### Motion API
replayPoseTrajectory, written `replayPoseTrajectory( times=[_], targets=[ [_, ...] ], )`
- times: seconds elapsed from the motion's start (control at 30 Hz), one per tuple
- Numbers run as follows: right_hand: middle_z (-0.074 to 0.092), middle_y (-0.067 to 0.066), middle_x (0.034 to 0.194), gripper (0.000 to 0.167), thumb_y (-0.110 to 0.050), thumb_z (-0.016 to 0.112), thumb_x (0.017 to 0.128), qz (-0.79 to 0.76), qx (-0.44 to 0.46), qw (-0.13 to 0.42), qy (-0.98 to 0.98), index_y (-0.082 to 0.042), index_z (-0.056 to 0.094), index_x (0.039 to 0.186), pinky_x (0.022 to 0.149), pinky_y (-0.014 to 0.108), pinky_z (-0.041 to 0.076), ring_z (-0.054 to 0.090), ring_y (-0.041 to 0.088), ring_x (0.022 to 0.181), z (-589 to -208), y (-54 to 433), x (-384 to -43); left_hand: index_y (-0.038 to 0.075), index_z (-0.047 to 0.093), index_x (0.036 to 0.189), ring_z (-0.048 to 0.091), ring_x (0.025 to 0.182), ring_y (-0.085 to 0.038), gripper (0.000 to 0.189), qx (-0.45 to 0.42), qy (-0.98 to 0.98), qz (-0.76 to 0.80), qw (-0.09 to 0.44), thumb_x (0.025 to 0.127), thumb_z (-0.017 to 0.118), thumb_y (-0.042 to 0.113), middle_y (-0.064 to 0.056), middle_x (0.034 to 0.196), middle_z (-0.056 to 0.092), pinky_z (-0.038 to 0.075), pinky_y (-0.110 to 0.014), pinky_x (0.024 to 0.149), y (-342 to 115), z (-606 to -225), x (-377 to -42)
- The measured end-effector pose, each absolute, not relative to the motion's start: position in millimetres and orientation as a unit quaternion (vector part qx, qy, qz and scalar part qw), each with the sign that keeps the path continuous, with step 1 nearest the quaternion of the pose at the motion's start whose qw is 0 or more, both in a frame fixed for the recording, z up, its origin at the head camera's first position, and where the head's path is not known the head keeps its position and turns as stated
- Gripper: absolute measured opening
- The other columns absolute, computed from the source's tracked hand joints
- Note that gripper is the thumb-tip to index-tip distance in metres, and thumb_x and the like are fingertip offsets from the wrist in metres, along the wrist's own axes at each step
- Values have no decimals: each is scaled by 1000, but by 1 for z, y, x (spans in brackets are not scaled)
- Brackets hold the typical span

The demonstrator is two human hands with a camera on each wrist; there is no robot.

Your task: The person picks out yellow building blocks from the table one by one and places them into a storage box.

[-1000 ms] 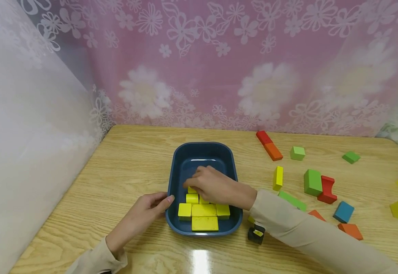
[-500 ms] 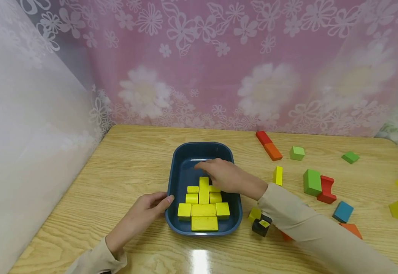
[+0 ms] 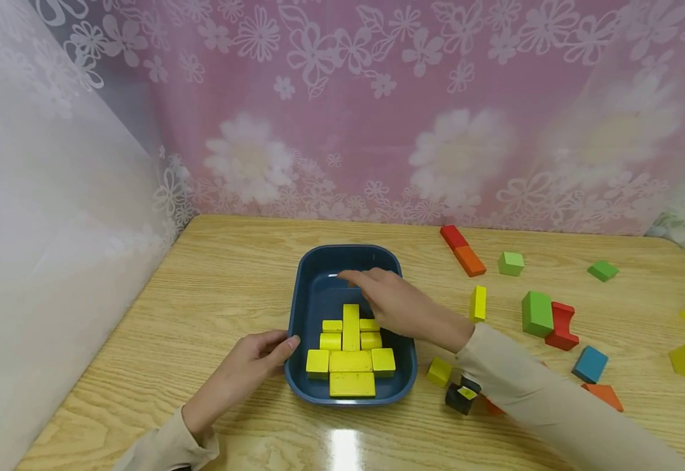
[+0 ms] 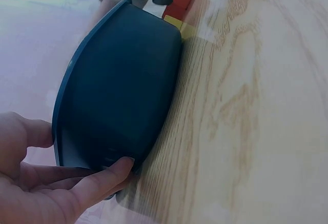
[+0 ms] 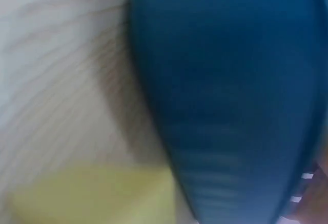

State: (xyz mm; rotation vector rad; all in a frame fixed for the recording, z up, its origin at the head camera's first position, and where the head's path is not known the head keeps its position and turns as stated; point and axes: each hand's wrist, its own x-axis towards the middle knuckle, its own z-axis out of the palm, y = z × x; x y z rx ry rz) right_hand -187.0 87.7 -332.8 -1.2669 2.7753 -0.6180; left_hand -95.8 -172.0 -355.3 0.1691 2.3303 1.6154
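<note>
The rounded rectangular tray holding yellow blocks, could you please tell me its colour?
The rounded rectangular tray is dark blue; the head view shows it best.

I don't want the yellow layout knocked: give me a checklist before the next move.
1. Tray steadied: ok, the left hand holds its left rim.
2. Only yellow blocks in the tray: ok, as far as visible.
3. Right hand clear of the layout: cannot tell; from above it partly covers the small flat block on the right.
4. Room at the tray's far end: ok, bare floor shows there.
5. Right side of the tray free of loose pieces: not ok, a yellow cube lies close beside it.
</note>
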Motion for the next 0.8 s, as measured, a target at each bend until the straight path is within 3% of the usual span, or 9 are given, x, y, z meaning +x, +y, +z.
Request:
replayPoseTrajectory(
  times=[0.2, 0.43, 0.57, 0.63, 0.7, 0.77, 0.8],
  targets=[
    [60, 14, 125, 48, 13, 51, 91, -238, -381, -51, 892, -2, 49, 136, 94, 47, 51, 57, 31, 113, -318, 146, -172, -11, 51, 131, 62, 109, -30, 53, 59, 810, 565, 148, 100, 54, 32, -24, 126, 59, 59, -34, 80, -172, -355, -95],
    [60, 16, 123, 52, 17, 63, 83, -200, -344, -107, 911, 0, 52, 131, 76, 45, 57, 61, 33, 103, -327, 237, -152, -10, 52, 132, 62, 109, -29, 54, 42, 818, 555, 146, 100, 55, 34, -23, 128, 58, 59, -33, 80, -174, -353, -95],
    [60, 20, 117, 58, 20, 68, 75, -144, -293, -139, 935, 0, 53, 128, 59, 31, 50, 58, 28, 86, -339, 295, -150, -10, 52, 132, 62, 110, -29, 54, 44, 818, 555, 147, 100, 54, 33, -23, 128, 58, 59, -33, 80, -175, -352, -95],
    [60, 26, 110, 59, 21, 69, 70, -109, -261, -160, 946, 3, 53, 124, 54, 33, 47, 55, 28, 75, -344, 327, -153, -11, 51, 132, 62, 110, -30, 53, 44, 816, 557, 148, 100, 54, 32, -24, 129, 57, 59, -33, 80, -175, -352, -95],
    [56, 32, 107, 55, 18, 68, 70, -69, -209, -168, 961, 7, 52, 121, 55, 43, 49, 53, 35, 71, -350, 361, -155, -11, 51, 132, 62, 111, -30, 53, 46, 814, 559, 150, 101, 53, 32, -24, 130, 57, 59, -34, 80, -175, -352, -94],
    [48, 41, 111, 52, 16, 65, 73, -54, -138, -153, 977, 11, 46, 121, 63, 59, 48, 51, 48, 78, -358, 395, -156, -12, 50, 132, 62, 111, -30, 54, 45, 812, 561, 151, 101, 53, 32, -25, 130, 56, 59, -34, 80, -176, -352, -94],
    [45, 45, 110, 51, 15, 64, 72, -53, -113, -150, 981, 14, 45, 119, 61, 61, 47, 48, 54, 82, -364, 412, -155, -12, 50, 132, 62, 111, -30, 54, 46, 813, 561, 151, 101, 53, 32, -25, 130, 56, 59, -34, 80, -175, -352, -94]
  ],
)
